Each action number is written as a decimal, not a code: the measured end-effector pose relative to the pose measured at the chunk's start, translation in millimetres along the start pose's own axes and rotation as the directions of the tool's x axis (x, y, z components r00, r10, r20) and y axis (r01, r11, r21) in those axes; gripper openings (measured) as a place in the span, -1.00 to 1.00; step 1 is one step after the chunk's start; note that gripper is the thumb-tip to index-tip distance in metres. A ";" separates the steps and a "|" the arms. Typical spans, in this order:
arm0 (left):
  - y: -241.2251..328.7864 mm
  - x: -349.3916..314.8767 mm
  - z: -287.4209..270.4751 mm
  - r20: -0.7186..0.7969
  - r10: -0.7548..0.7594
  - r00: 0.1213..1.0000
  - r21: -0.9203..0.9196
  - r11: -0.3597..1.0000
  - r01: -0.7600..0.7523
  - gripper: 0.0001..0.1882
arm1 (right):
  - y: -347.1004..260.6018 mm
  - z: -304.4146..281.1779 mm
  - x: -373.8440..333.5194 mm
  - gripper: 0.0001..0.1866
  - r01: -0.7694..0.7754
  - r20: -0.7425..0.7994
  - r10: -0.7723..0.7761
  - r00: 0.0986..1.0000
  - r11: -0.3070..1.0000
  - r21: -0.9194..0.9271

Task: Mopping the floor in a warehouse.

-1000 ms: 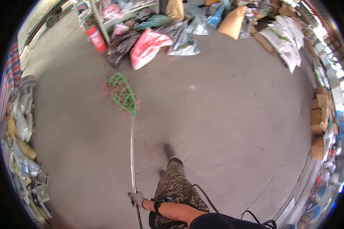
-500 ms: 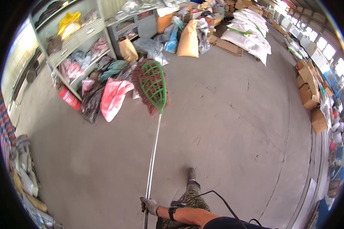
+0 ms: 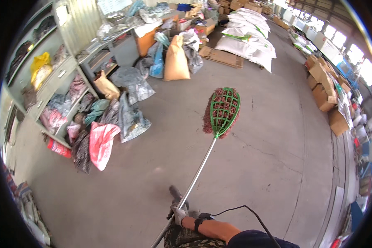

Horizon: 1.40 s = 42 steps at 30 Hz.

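Here, shaggy mop strands (image 3: pixel 208 118) fringe oval latticework (image 3: pixel 225 111).

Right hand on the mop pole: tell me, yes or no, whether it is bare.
No, the right hand around the mop pole wears a greyish glove.

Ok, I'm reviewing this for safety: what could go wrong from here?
The dark shoe appears close to the long silvery pole, so a step might knock it. The thin black cable looping near the grey-gloved right hand could snag. The green-framed, reddish-brown-fringed mop head, swung left, might catch the pink-and-white plastic bag.
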<state>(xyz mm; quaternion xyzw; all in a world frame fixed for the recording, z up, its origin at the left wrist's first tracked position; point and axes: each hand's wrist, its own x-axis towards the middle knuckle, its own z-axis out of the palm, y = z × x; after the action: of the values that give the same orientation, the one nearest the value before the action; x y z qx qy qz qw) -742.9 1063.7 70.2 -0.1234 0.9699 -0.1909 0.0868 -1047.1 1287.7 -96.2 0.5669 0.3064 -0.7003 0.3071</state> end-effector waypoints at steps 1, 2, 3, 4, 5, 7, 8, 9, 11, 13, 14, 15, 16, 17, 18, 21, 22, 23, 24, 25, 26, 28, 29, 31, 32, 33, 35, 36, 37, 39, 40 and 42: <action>3.8 15.0 5.6 0.007 0.009 1.000 -0.004 1.000 -0.009 -0.85 | -22.1 6.8 -6.3 -0.81 -0.002 -0.011 0.002 1.000 1.000 0.004; 11.1 30.3 19.1 0.005 -0.014 1.000 0.008 1.000 0.014 -0.86 | -50.3 14.6 -20.8 -0.78 -0.038 -0.064 0.034 0.997 0.998 -0.051; 16.2 57.7 32.1 -0.010 -0.023 1.000 0.016 1.000 0.023 -0.87 | -74.1 25.0 -27.0 -0.75 -0.066 -0.118 0.055 0.992 0.994 -0.087; 33.0 105.6 38.7 -0.099 0.057 0.993 -0.018 0.998 -0.059 -0.88 | -92.2 3.6 37.3 -0.70 0.114 -0.224 -0.095 0.970 0.991 0.073; 43.3 134.8 38.3 -0.093 0.069 0.993 -0.028 0.997 -0.072 -0.88 | -114.7 3.9 48.0 -0.70 0.118 -0.240 -0.097 0.966 0.990 0.077; 69.7 200.2 21.7 -0.115 0.121 0.986 -0.189 0.972 -0.141 -0.91 | -170.9 10.7 50.1 -0.74 0.169 -0.181 -0.148 0.972 0.980 0.108; 79.6 221.4 21.0 -0.111 0.127 0.986 -0.187 0.971 -0.147 -0.91 | -193.0 17.5 43.4 -0.74 0.166 -0.186 -0.143 0.972 0.980 0.112; 89.1 246.0 20.8 -0.063 0.179 0.982 -0.269 0.945 -0.189 -0.92 | -216.7 23.8 36.5 -0.74 0.205 -0.158 -0.182 0.970 0.969 0.140; 109.5 292.6 -3.3 -0.034 0.248 0.968 -0.355 0.903 -0.244 -0.92 | -258.8 24.9 27.1 -0.73 0.259 -0.138 -0.235 0.962 0.948 0.183; 142.4 326.0 -45.4 0.114 0.269 0.956 -0.464 0.866 -0.188 -0.88 | -294.7 17.3 31.0 -0.76 0.270 -0.087 -0.257 0.963 0.934 0.233; 153.5 334.0 -42.9 0.258 0.317 0.913 -0.440 0.880 -0.181 -0.79 | -315.1 17.5 27.0 -0.78 0.278 -0.216 -0.236 0.947 0.941 0.191; 165.9 350.5 -61.0 0.263 0.320 0.910 -0.441 0.879 -0.182 -0.79 | -331.2 11.3 28.8 -0.78 0.276 -0.222 -0.233 0.947 0.942 0.191; 180.2 371.1 -93.7 0.387 0.400 0.831 -0.551 0.823 -0.139 -0.75 | -346.7 4.1 33.0 -0.78 0.250 -0.195 -0.215 0.957 0.952 0.178; 193.8 384.0 -113.8 0.491 0.475 0.731 -0.645 0.762 -0.062 -0.71 | -361.8 2.7 38.8 -0.77 0.219 -0.162 -0.193 0.968 0.963 0.156; 204.8 389.5 -115.8 0.555 0.475 0.683 -0.614 0.787 -0.048 -0.68 | -375.6 9.1 40.6 -0.77 0.207 -0.170 -0.184 0.968 0.970 0.130; 256.6 411.8 -133.7 0.600 0.411 0.686 -0.567 0.824 0.002 -0.68 | -417.6 -23.9 99.1 -0.80 0.375 -0.169 -0.357 0.919 0.922 0.095; 282.5 420.4 -139.5 0.625 0.387 0.678 -0.526 0.850 0.000 -0.70 | -444.2 -26.4 98.8 -0.82 0.272 -0.101 -0.259 0.961 0.952 0.142; 307.3 430.0 -146.5 0.654 0.362 0.664 -0.482 0.876 -0.002 -0.72 | -472.5 -30.2 99.3 -0.83 0.155 -0.037 -0.150 0.988 0.971 0.184; 342.1 452.2 -167.5 0.694 0.362 0.623 -0.490 0.871 0.040 -0.73 | -508.9 -48.8 115.3 -0.84 0.226 0.027 -0.232 0.972 0.962 0.151; 370.2 466.0 -192.7 0.738 0.356 0.574 -0.486 0.870 0.086 -0.74 | -532.2 -66.2 129.8 -0.85 0.283 0.097 -0.296 0.950 0.951 0.126; 385.8 462.7 -208.5 0.788 0.297 0.540 -0.438 0.886 0.151 -0.74 | -551.4 -46.4 119.4 -0.82 0.207 0.013 -0.209 0.978 0.974 0.090; 428.7 464.0 -250.7 0.785 0.266 0.560 -0.443 0.873 0.207 -0.73 | -600.9 -41.1 112.7 -0.77 0.092 -0.042 -0.087 0.995 0.989 0.114; 454.8 474.3 -263.1 0.765 0.261 0.589 -0.462 0.860 0.218 -0.71 | -628.0 -54.6 134.0 -0.75 0.046 0.010 -0.049 0.999 0.984 0.174; 488.9 480.7 -285.8 0.784 0.199 0.588 -0.430 0.857 0.283 -0.70 | -669.7 -25.9 117.6 -0.75 0.082 -0.106 -0.081 0.991 0.997 0.002; 508.2 498.0 -300.6 0.748 0.226 0.625 -0.484 0.829 0.280 -0.68 | -693.1 -25.5 125.7 -0.75 0.109 -0.067 -0.110 0.992 0.994 -0.027; 529.6 517.2 -303.8 0.698 0.249 0.671 -0.542 0.796 0.270 -0.67 | -717.7 -23.1 143.0 -0.75 0.148 -0.016 -0.149 0.989 0.988 -0.052; 555.8 536.0 -316.2 0.719 0.244 0.650 -0.533 0.795 0.291 -0.65 | -749.9 -12.3 157.6 -0.74 0.162 -0.037 -0.164 0.986 0.986 -0.042; 566.2 539.6 -322.7 0.730 0.239 0.640 -0.526 0.795 0.303 -0.63 | -762.2 -8.3 159.0 -0.74 0.165 -0.017 -0.166 0.986 0.984 -0.066; 574.9 541.2 -328.3 0.740 0.227 0.633 -0.523 0.787 0.328 -0.63 | -770.2 -3.4 159.5 -0.73 0.169 0.005 -0.169 0.986 0.981 -0.093; 585.5 534.8 -338.5 0.766 0.222 0.603 -0.509 0.783 0.358 -0.64 | -772.2 2.2 159.8 -0.73 0.159 0.018 -0.158 0.987 0.973 -0.166; 587.6 521.1 -337.3 0.770 0.211 0.602 -0.510 0.771 0.382 -0.64 | -765.7 4.0 160.8 -0.73 0.142 -0.020 -0.150 0.988 0.965 -0.220; 590.4 482.0 -333.1 0.772 0.126 0.623 -0.496 0.733 0.466 -0.64 | -740.9 0.2 170.4 -0.73 0.122 -0.044 -0.142 0.989 0.945 -0.303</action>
<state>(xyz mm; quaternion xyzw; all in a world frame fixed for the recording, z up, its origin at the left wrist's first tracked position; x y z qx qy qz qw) -1396.6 1577.8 84.3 -0.3129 0.8225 0.2250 0.4182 -1652.1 1735.5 -203.6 0.5145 0.4560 -0.6459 0.3318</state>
